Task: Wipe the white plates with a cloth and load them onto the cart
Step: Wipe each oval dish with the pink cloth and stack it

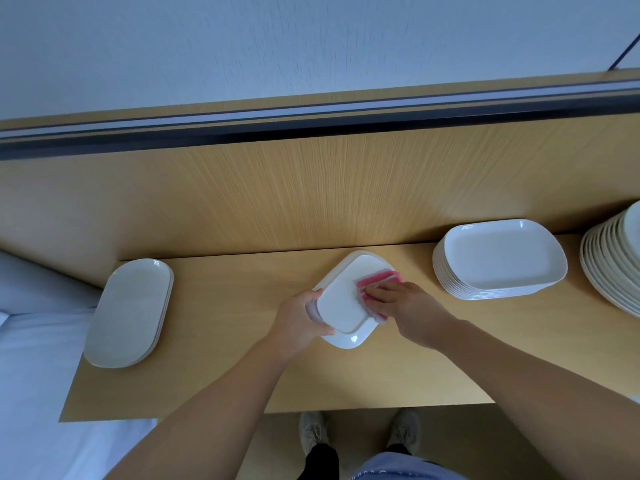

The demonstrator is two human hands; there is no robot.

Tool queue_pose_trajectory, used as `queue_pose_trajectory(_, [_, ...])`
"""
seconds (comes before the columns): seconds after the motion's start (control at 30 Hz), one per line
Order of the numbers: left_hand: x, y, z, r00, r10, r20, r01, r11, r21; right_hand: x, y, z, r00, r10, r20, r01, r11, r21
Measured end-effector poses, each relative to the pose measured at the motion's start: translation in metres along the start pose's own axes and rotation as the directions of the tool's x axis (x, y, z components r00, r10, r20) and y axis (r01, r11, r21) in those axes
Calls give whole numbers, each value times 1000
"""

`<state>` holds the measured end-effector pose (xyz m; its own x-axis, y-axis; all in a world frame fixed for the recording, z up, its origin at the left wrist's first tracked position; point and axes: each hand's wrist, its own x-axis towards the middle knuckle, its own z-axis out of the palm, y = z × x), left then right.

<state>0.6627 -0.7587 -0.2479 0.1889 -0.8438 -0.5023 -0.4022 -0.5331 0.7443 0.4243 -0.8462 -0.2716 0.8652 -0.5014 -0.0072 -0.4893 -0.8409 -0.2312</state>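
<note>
Where the plate is: the plate [348, 303] is right in front of the person, over the middle of the table [242, 375]. I cannot tell if it rests there or is lifted a bit.
Plate's turn: it is nearly square and turned like a diamond, so its long line runs from 12 to 6 o'clock.
Left hand: the left hand [301, 322] grips the plate's rim at 8 o'clock, with fingers curled round the edge.
Right hand: the right hand [398, 303] holds the cloth [379, 278] on the rim at 3 o'clock. Its fingers are on top and its thumb is hidden.
Cloth: it is pink and folded, and it covers only the 3 o'clock side. The rest of the plate is bare.
Next wipe: I think it should go from 3 toward 9 o'clock, at the left hand, which must hold tight.
Cart: it is not in view, so I cannot tell which way it is.
Stack: the stack [498, 261] is at 2 o'clock from the plate, well apart.
Round plates: the round plates [613, 258] are past the stack, at the view's edge.
Oval plates: the oval plates [130, 313] are at 9 o'clock, near the table's end.
Table top: it is smooth, pale wood, so a plate could slide on it, I think.
Room: a wood wall [311, 188] is at 12 o'clock, a white bed [34, 341] at 9 and shoes [313, 434] at 6.
</note>
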Motion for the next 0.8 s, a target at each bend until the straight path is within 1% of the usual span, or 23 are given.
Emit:
queue_pose_trajectory(0.07, [3,-1,-1,1000,10,1,-10,1000,11,-2,-12,1,989,-138,47,138,990,7])
queue_pose_trajectory(0.1, [3,0,-1,1000,15,2,-15,1000,18,-2,-16,2,982,-177,65,176,984,21])
queue_pose_trajectory(0.2, [5,2,-1,1000,27,4,-27,999,32,4,-23,4,971,-215,104,213,977,27])
queue_pose_trajectory(0.4, [5,5,2,999,38,24,-39,999,35,22,-24,3,959,-269,84,267,963,40])
queue_pose_trajectory(0.47, [4,6,2,999,44,23,-45,998,45,29,-23,2,955,-280,99,275,959,64])
queue_pose_trajectory(0.6, [5,6,1,998,60,15,-60,997,50,38,-18,-1,957,-261,127,244,961,130])
queue_pose_trajectory(0.7, [6,4,2,997,70,13,-70,996,62,40,-13,-1,959,-214,185,186,970,158])
queue_pose_trajectory(0.8, [7,2,4,999,54,11,-54,996,76,44,-7,-1,963,-177,202,149,978,146])
